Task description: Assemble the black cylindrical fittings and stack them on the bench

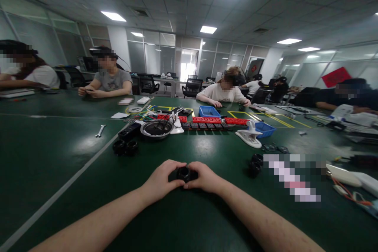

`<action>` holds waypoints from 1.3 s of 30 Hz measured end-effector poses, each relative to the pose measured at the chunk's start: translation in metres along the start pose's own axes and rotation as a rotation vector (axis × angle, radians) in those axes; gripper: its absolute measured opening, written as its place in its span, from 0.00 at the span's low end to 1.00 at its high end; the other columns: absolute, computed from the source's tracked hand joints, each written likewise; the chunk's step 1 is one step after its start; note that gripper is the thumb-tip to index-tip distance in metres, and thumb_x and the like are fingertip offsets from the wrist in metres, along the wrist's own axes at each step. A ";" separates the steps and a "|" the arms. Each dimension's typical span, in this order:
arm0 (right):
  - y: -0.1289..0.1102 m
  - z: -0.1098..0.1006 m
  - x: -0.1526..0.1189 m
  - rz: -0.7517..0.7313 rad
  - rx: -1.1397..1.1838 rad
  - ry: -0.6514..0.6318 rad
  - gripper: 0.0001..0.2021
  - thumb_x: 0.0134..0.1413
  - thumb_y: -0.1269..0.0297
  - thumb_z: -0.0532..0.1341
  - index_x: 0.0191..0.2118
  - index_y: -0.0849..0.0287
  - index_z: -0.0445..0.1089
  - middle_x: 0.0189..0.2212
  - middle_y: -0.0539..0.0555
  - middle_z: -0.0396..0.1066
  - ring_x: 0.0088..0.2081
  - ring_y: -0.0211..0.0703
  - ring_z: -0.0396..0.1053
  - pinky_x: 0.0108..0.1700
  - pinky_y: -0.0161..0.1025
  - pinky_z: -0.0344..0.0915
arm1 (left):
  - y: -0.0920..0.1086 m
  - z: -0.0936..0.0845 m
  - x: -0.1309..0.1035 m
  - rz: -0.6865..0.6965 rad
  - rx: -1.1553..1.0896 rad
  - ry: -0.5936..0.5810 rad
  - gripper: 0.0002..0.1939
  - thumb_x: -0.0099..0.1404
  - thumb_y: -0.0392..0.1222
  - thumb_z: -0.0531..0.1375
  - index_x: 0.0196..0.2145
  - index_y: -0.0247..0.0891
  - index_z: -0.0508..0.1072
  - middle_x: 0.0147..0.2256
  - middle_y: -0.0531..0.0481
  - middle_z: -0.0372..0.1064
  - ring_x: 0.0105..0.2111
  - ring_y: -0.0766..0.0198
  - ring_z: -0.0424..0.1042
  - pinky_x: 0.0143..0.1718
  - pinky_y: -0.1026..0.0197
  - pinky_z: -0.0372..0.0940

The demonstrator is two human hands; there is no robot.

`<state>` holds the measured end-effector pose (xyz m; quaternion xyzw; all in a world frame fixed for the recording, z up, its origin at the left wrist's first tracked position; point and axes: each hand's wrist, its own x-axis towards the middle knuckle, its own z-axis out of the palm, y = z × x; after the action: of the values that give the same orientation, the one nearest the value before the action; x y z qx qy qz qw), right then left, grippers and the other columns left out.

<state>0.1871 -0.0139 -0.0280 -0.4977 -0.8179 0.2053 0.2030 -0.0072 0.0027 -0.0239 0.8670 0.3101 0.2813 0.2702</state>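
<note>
We had our left hand [162, 178] and right hand [204, 177] pinching a black ring [181, 175] between thumbs and fingers, just ahead of us at the green table [189, 220]; whether it touched the tabletop, we couldn't tell. To the right, coarse pixels hid a pale strip [288, 177] beside two black rings [254, 168]. Farther off, a metal bowl [156, 137] held something dark we couldn't make out, and beyond sat two blue baskets [211, 114]. Writing on the distant red poster [336, 77] was too small to read.
</note>
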 end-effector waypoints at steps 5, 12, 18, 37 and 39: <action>-0.012 0.012 -0.002 0.074 -0.182 0.144 0.18 0.38 0.52 0.65 0.29 0.61 0.64 0.27 0.51 0.62 0.29 0.40 0.59 0.30 0.36 0.53 | 0.002 0.004 0.001 -0.061 0.050 0.088 0.19 0.52 0.38 0.63 0.42 0.40 0.67 0.39 0.50 0.66 0.41 0.56 0.65 0.43 0.55 0.60; -0.007 0.000 -0.002 -0.032 -0.143 0.035 0.25 0.38 0.51 0.65 0.41 0.62 0.65 0.35 0.54 0.66 0.36 0.45 0.62 0.38 0.40 0.56 | -0.002 0.003 0.001 0.013 -0.014 -0.005 0.21 0.56 0.36 0.59 0.48 0.44 0.63 0.45 0.50 0.64 0.46 0.58 0.62 0.48 0.55 0.57; 0.006 -0.013 0.002 -0.101 -0.002 -0.111 0.13 0.39 0.64 0.67 0.33 0.61 0.68 0.30 0.48 0.66 0.33 0.38 0.63 0.35 0.33 0.58 | -0.003 0.000 0.000 0.019 -0.020 -0.017 0.23 0.56 0.35 0.59 0.50 0.45 0.63 0.46 0.50 0.63 0.48 0.58 0.60 0.51 0.54 0.55; -0.003 -0.006 -0.002 -0.090 -0.069 -0.045 0.19 0.42 0.54 0.64 0.40 0.61 0.66 0.34 0.53 0.65 0.36 0.43 0.62 0.38 0.38 0.58 | -0.002 -0.004 0.002 -0.011 -0.079 -0.058 0.22 0.57 0.37 0.59 0.50 0.45 0.63 0.46 0.50 0.63 0.47 0.58 0.62 0.49 0.55 0.57; 0.002 -0.012 0.000 -0.124 0.003 -0.111 0.14 0.43 0.61 0.65 0.37 0.60 0.67 0.33 0.51 0.65 0.36 0.40 0.63 0.38 0.35 0.58 | -0.004 -0.005 0.002 -0.013 -0.077 -0.071 0.23 0.57 0.37 0.59 0.50 0.46 0.63 0.46 0.50 0.63 0.47 0.58 0.62 0.49 0.55 0.57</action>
<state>0.1949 -0.0111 -0.0195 -0.4336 -0.8568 0.2208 0.1707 -0.0107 0.0076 -0.0224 0.8635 0.2946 0.2602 0.3160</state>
